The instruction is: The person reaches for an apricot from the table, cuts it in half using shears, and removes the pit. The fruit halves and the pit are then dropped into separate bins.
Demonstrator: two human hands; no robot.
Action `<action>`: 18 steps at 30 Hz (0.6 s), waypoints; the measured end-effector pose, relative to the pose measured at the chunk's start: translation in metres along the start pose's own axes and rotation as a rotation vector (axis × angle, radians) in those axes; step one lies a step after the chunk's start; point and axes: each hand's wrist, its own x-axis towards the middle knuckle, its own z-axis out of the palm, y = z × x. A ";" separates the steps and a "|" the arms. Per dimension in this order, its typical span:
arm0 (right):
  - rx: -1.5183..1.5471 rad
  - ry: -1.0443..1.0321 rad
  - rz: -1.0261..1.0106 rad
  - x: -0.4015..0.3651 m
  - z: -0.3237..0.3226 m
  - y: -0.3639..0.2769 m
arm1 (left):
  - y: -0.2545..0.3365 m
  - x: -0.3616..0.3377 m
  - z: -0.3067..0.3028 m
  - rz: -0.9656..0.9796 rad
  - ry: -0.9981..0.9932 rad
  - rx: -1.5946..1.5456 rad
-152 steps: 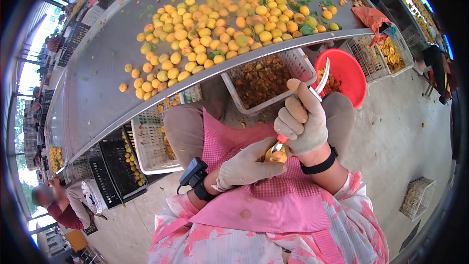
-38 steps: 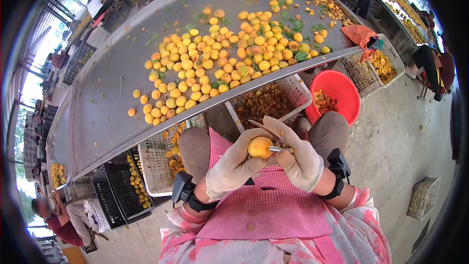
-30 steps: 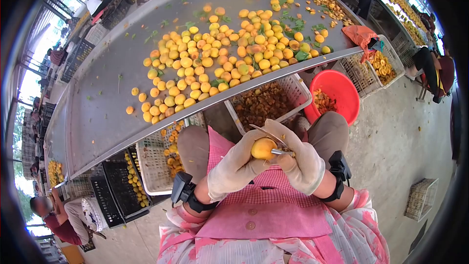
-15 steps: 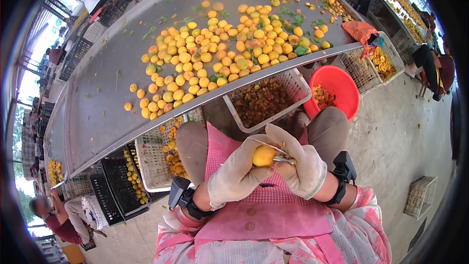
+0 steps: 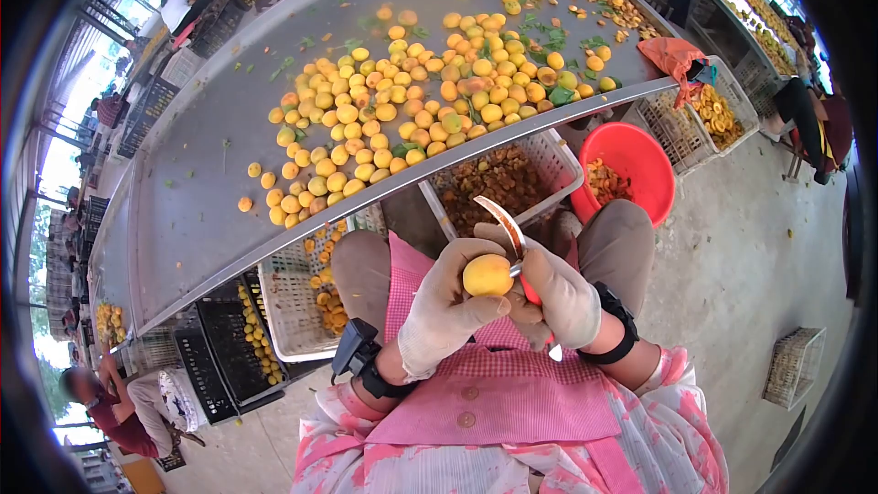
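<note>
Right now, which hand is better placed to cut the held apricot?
Right, likely. The right hand grips the knife, its blade close beside the apricot; the left hand is occupied holding that fruit.

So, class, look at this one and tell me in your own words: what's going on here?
A seated person in a pink apron grips a small yellow-orange fruit in the gloved left hand. The right hand holds a knife, its blade pointing up just behind the fruit. Ahead, a metal table carries a heap of the same fruit. By its near edge, a white basket holds brownish pieces and a red basin holds orange pieces.
</note>
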 end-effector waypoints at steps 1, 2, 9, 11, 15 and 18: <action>0.004 -0.002 -0.002 0.001 -0.006 0.004 | -0.001 0.002 -0.001 -0.001 0.001 0.005; 0.169 -0.106 0.131 0.001 -0.016 0.010 | -0.001 0.005 -0.003 0.097 -0.029 0.092; 0.295 -0.169 0.219 -0.004 -0.023 0.006 | -0.007 0.005 -0.005 0.078 -0.054 -0.296; 0.063 -0.051 -0.014 -0.005 -0.013 0.002 | -0.011 0.006 -0.009 0.070 -0.052 -0.300; -0.420 0.044 -0.175 -0.007 -0.015 0.005 | -0.009 0.007 -0.011 0.063 -0.088 -0.339; -0.771 0.090 -0.341 -0.008 -0.014 0.008 | -0.007 0.005 -0.011 0.064 -0.083 -0.241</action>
